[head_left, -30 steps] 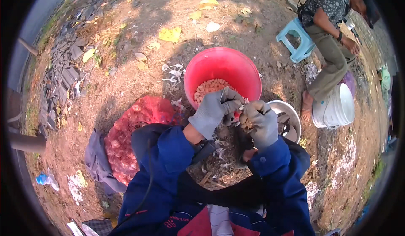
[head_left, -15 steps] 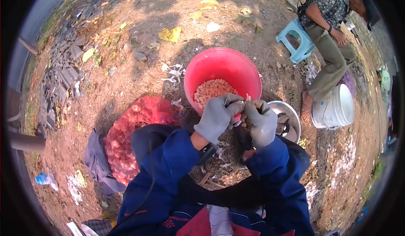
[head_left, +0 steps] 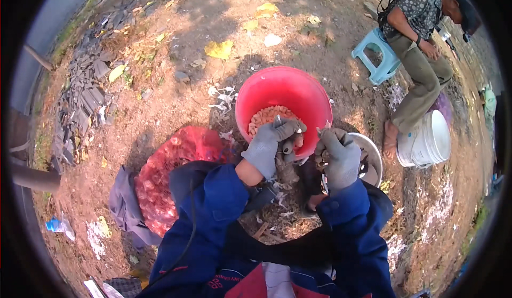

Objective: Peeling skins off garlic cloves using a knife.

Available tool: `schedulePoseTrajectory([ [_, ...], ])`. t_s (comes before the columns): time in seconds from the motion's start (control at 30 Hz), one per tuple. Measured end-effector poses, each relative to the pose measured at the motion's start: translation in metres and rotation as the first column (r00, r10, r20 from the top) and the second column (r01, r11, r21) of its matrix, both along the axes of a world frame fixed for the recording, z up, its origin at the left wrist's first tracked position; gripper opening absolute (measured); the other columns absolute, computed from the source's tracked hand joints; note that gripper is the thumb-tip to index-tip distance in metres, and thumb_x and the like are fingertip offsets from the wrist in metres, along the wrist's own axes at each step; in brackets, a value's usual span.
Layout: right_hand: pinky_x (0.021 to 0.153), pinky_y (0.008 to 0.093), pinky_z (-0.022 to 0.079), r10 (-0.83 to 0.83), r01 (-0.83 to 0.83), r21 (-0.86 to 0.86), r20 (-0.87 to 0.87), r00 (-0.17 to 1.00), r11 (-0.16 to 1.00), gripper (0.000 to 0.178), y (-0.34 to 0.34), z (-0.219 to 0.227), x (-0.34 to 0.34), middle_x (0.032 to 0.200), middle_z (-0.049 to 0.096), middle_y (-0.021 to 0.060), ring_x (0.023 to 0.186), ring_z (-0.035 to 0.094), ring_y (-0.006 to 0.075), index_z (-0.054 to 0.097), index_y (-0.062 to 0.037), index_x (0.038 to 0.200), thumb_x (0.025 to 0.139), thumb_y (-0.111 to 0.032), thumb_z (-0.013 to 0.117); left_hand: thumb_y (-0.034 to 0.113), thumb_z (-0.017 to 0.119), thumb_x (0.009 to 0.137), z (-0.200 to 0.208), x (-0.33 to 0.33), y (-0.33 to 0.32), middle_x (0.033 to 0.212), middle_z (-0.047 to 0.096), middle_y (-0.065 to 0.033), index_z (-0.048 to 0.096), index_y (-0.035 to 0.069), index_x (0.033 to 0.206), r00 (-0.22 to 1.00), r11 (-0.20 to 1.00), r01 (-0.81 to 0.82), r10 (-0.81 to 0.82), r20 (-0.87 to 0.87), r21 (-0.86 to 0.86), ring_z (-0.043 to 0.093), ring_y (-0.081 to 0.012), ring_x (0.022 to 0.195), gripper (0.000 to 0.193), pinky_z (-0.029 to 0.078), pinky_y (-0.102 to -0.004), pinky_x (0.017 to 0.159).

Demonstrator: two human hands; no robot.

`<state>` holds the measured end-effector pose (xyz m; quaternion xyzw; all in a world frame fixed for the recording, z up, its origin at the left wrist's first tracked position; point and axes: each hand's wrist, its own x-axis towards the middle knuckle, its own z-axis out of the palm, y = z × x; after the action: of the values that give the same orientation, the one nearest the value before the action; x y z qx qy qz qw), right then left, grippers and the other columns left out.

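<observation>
Both my hands wear grey gloves and are held over the near rim of a pink-red bucket [head_left: 314, 93]. Pale peeled garlic cloves [head_left: 266, 118] lie in the bottom of that bucket. My left hand [head_left: 269, 143] is closed at the near left of the rim, its fingers curled; a small pale, shiny tip shows above it, too small to name. My right hand [head_left: 338, 156] pinches a piece of garlic [head_left: 324, 127], whose papery tip sticks up past the fingers. A gap separates the two hands. Beside my left knee lies a red mesh sack [head_left: 165, 175] of garlic bulbs.
A metal basin [head_left: 377, 162] stands behind my right hand, its contents partly hidden. At right, another person [head_left: 421, 47] sits on a light-blue stool [head_left: 381, 63] near a white bucket [head_left: 426, 141]. Garlic skins [head_left: 223, 98] and yellow leaves [head_left: 218, 49] litter the dirt ground.
My hands, together half a second ago, have moved apart, the left slightly left and the right slightly right. The whole view has shifted a little.
</observation>
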<state>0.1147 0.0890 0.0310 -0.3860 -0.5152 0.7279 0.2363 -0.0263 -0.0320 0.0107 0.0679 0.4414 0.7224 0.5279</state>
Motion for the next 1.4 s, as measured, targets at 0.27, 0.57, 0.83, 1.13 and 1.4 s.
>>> schedulePoseTrajectory([
  [0.27,0.052,0.0236,0.043,0.09,-0.087,-0.038,0.074,0.993,0.995,0.016,0.003,0.0,-0.001,0.073,0.066,0.0045,0.056,0.056,0.0104,0.068,0.0002,0.095,0.093,-0.015,0.066,0.008,0.066,0.095,-0.027,-0.023,0.028,0.083,0.07,-0.0059,0.069,-0.002,0.111,0.697,0.887,-0.451,0.279,-0.66,-0.102,0.06,-0.0072,0.059,0.02,0.047,-0.0255,0.047],
  [0.57,0.051,0.0228,0.039,0.132,-0.195,0.314,0.212,0.968,0.929,0.025,-0.009,-0.014,-0.004,0.067,0.063,0.001,0.055,0.053,0.0069,0.071,-0.0004,0.085,0.093,-0.024,0.069,0.012,0.067,0.094,-0.005,0.007,0.014,0.077,0.068,-0.0016,0.069,0.003,0.104,0.386,0.99,-0.119,-0.024,-0.922,-0.075,0.054,-0.0075,0.057,0.014,0.044,-0.0264,0.054],
  [0.83,0.057,0.0281,0.047,0.016,-0.018,-0.057,-0.044,0.999,0.998,0.039,0.018,-0.009,0.004,0.076,0.065,0.0072,0.061,0.058,0.0141,0.067,0.0037,0.101,0.1,-0.035,0.061,0.005,0.07,0.087,0.076,-0.016,-0.031,0.08,0.069,-0.0037,0.069,0.0,0.101,0.837,0.977,-0.097,-0.024,-0.546,-0.192,0.056,-0.0061,0.058,0.015,0.047,-0.0251,0.055],
  [1.13,0.071,0.0327,0.05,0.087,-0.148,-0.204,-0.281,0.956,0.968,0.05,0.007,-0.01,0.001,0.095,0.064,0.0093,0.08,0.061,0.0194,0.058,0.0077,0.119,0.106,-0.04,0.049,0.015,0.076,0.085,0.018,0.013,-0.043,0.082,0.072,-0.012,0.071,0.003,0.107,0.414,0.885,0.041,-0.437,-0.799,-0.463,0.07,-0.0183,0.074,0.026,0.054,-0.0316,0.069],
  [1.4,0.082,0.0346,0.053,0.324,-0.283,0.182,-0.264,0.908,0.942,0.053,0.001,-0.01,0.004,0.106,0.064,0.0092,0.092,0.064,0.0202,0.057,0.006,0.125,0.109,-0.042,0.04,0.014,0.076,0.082,0.025,0.041,0.009,0.092,0.072,-0.0118,0.069,0.007,0.117,0.343,0.987,-0.046,-0.128,-0.931,-0.153,0.07,-0.0211,0.083,0.036,0.053,-0.0343,0.078],
])
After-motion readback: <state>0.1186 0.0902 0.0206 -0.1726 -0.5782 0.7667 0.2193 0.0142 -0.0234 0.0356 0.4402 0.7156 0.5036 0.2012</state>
